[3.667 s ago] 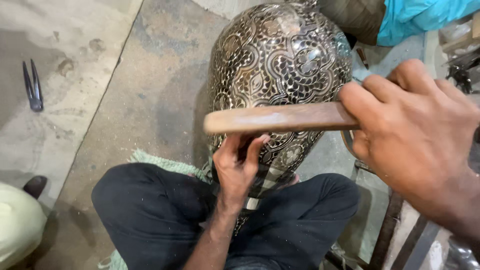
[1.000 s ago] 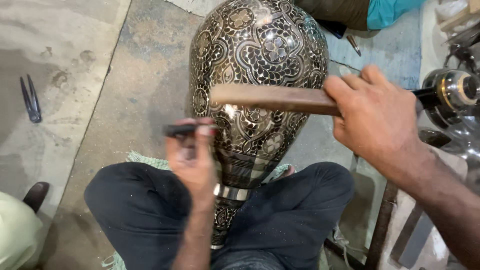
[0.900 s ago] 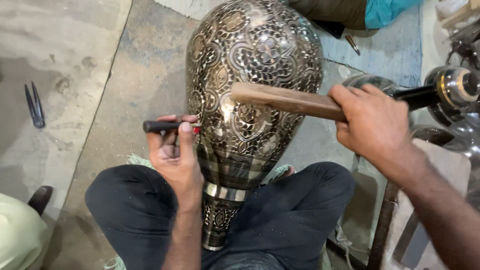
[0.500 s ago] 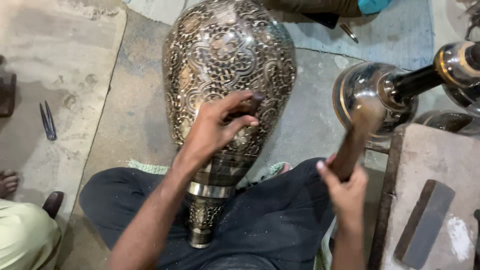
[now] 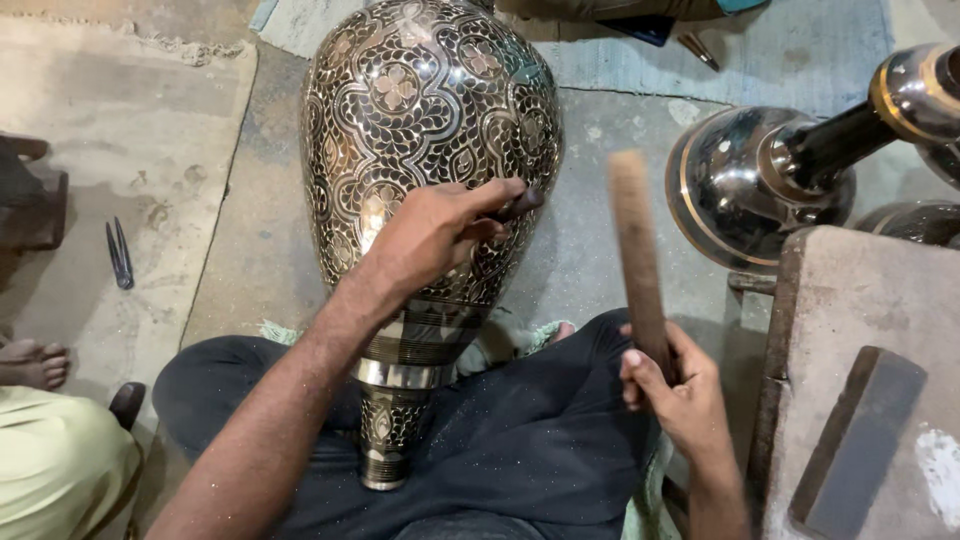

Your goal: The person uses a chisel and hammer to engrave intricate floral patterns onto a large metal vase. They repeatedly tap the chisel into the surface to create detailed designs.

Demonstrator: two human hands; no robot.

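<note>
While the left hand (image 5: 435, 235) presses a small dark punch (image 5: 520, 205) against the right flank of the big patterned vase (image 5: 420, 130), its fingers pinched tight around the tool, the right hand (image 5: 685, 395) grips a wooden stick (image 5: 638, 260) by its lower end, raised upright and well clear of the vase. The vase lies across the person's lap, narrow neck toward the body and belly resting on the floor (image 5: 600, 260). A clean blow, I judge, needs the punch tip seated square in the pattern and the vase wedged firm between the knees so it cannot roll. Just to the right stand a dark polished vessel (image 5: 750, 180) and a block with a flat dark bar (image 5: 855, 440) on it, which crowd the swing. Pliers (image 5: 119, 254) lie on the floor to the left, near another person's bare foot (image 5: 35, 365).
</note>
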